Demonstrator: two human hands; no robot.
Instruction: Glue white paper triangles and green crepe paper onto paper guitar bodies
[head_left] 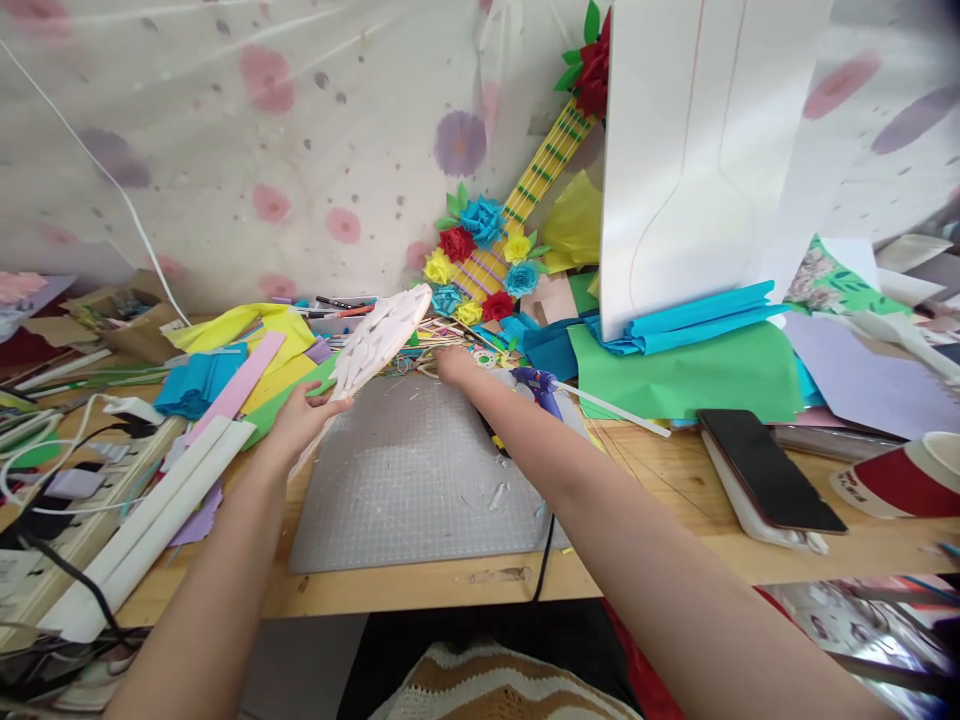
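White is recorded on the flat piece [382, 338]. The cutting mat [412, 490] is finished in grey and ruled with a pale grid. The glue gun [541, 388] is coloured blue. The wall covering [202, 130] is whitish, patterned with pink, purple and grey blotches. The guitar-shaped piece [551, 152] is coloured yellow, barred with green along its upper length and trimmed with red, blue and yellow paper flowers [482, 220]. The white board [705, 120] is marked with a reddish-brown outline. Green is noted on the large sheet [690, 378], lilac on the paper [874, 385] beside it. The cup [911, 480] is banded in red and white; the phone [772, 470] is faced in black.
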